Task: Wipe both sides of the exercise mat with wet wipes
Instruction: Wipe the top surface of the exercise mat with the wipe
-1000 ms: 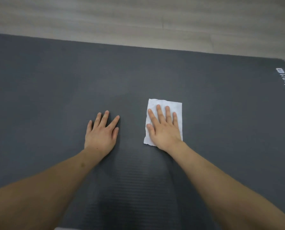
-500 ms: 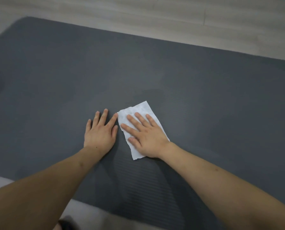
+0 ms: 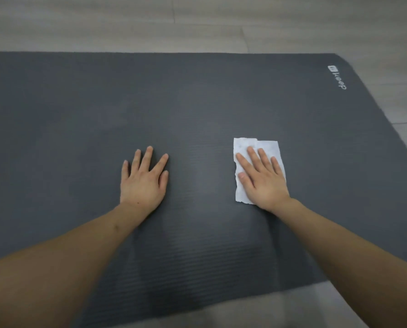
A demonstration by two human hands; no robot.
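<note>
Left hand (image 3: 143,183): flat on mat (image 3: 79,114), fingers spread, holds nothing, braces. Mat lies flat on floor (image 3: 197,24), ribbed side up. Right hand (image 3: 261,178): fingers straight, presses wet wipe (image 3: 245,144) onto mat. Logo (image 3: 337,78) at far right corner. Judged status: upper side in progress; underside not yet wiped; flip pending.

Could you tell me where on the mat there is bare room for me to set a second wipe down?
The mat is bare from the left hand out to the picture's left edge, along the far strip up to the logo, and between the two hands. Only the patch under the right hand and its wet wipe is taken.
</note>
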